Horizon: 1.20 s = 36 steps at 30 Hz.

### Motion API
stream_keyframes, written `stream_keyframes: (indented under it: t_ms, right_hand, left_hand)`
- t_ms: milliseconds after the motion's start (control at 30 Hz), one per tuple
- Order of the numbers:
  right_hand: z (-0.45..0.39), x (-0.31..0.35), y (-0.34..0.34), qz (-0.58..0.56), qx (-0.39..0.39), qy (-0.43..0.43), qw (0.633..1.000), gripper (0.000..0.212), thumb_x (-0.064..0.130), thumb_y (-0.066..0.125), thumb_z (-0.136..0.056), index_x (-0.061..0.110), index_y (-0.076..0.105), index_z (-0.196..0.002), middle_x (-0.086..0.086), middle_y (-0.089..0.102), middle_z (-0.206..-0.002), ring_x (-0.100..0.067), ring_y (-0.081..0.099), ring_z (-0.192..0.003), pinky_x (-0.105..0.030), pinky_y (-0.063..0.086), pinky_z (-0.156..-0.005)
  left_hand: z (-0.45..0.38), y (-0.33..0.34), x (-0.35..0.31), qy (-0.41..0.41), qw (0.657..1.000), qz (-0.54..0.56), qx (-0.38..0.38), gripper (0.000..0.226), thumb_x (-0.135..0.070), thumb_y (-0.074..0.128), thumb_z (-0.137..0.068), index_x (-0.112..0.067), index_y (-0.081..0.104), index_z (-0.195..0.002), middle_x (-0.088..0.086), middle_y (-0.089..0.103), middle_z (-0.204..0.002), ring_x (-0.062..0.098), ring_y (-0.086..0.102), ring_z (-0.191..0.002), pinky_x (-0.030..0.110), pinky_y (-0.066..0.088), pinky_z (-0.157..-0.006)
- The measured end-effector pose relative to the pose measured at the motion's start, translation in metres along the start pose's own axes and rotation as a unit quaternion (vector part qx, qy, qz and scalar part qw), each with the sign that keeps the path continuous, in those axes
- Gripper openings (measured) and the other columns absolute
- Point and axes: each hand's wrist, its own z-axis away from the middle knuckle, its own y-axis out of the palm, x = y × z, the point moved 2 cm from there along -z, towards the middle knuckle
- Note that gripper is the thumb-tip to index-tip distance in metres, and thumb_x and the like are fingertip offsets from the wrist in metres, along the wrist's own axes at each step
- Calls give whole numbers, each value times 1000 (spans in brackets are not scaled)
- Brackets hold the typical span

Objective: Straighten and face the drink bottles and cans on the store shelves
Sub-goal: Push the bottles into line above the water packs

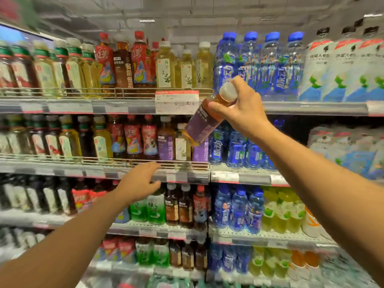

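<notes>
Both of my arms come in bare from the bottom corners, with no sleeve reaching past the edge of view on either one. My left hand [138, 180] and my right hand [241, 109] carry nothing on them that I can make out: no glove, no ring, no watch or band at either wrist. My fingernails look short and plain, though the picture is blurred enough that finer marks on my fingers and forearms cannot be told.
</notes>
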Motion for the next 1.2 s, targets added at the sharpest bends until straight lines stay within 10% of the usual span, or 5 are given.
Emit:
stream_keyframes:
  t_ms: [200, 300, 767, 967, 1200]
  right_hand:
    - [68, -26, 30, -12, 76, 64, 995, 39, 44, 83, -79, 23, 52, -90, 15, 59, -77, 2, 55, -71, -16, 39, -62]
    - [86, -30, 42, -17, 101, 88, 991, 38, 47, 83, -78, 24, 55, -91, 11, 63, -79, -9, 58, -73, -31, 43, -64]
    - [76, -33, 67, 41, 58, 168, 983, 35, 45, 82, -81, 25, 57, -95, 8, 65, -85, -3, 57, -74, -19, 42, -62]
    - [83, -24, 68, 73, 15, 207, 976, 32, 45, 82, -78, 29, 58, -92, 8, 67, -83, -9, 60, -77, -28, 47, -69]
    - [131, -14, 74, 12, -31, 258, 966, 30, 32, 86, -79, 23, 63, -95, 0, 69, -87, -14, 62, -77, -23, 49, -70]
  left_hand:
    - [61, 29, 35, -55, 994, -26, 87, 36, -47, 54, -96, -36, 62, -129, -8, 68, -124, 12, 66, -98, 35, 55, -85]
    - [62, 33, 51, -57, 993, -43, 91, 36, -50, 51, -94, -40, 64, -126, -11, 71, -118, 10, 65, -100, 35, 56, -83]
    - [-105, -30, -11, 95, 982, 148, -71, 74, -25, 63, -94, -21, 27, -158, 2, 34, -161, 23, 41, -142, 41, 39, -115]
    - [-177, -39, -21, 60, 984, 149, -76, 47, -36, 59, -93, -12, 48, -131, 16, 60, -125, 38, 59, -111, 40, 45, -79]
    - [-202, -19, -32, 28, 970, 221, -102, 40, -35, 69, -89, -6, 58, -115, 21, 65, -114, 42, 61, -101, 41, 44, -74]
